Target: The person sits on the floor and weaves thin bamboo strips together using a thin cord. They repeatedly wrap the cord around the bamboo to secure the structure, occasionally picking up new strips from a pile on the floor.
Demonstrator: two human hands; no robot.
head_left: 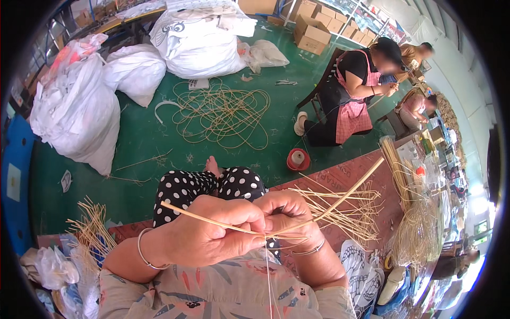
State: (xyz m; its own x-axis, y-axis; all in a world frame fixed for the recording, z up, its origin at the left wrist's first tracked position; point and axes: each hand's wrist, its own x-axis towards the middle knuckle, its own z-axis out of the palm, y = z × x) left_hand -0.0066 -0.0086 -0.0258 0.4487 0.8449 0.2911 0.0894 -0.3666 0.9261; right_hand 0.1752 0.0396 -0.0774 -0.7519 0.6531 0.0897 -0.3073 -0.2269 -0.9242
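My left hand [215,228] is closed in a pinch on a pale rattan strip [194,215], whose end sticks out to the left past my knuckles. Close beside it, my right hand [289,218] pinches a longer rattan strip [345,196] that slants up to the right. The strips meet where my fingertips come together, in front of my chest. From that spot a thin white thread [268,282] hangs down over my patterned shirt. A thin strand loops below my right fingers. Whether the strips are one bent piece or two, I cannot tell.
A heap of cut rattan sticks [340,212] lies to the right, with a tall bundle [414,223] beyond it. Coiled cane [223,114] covers the green floor ahead. White sacks [79,111] stand at far left. A co-worker [356,90] sits near a red bucket [298,159].
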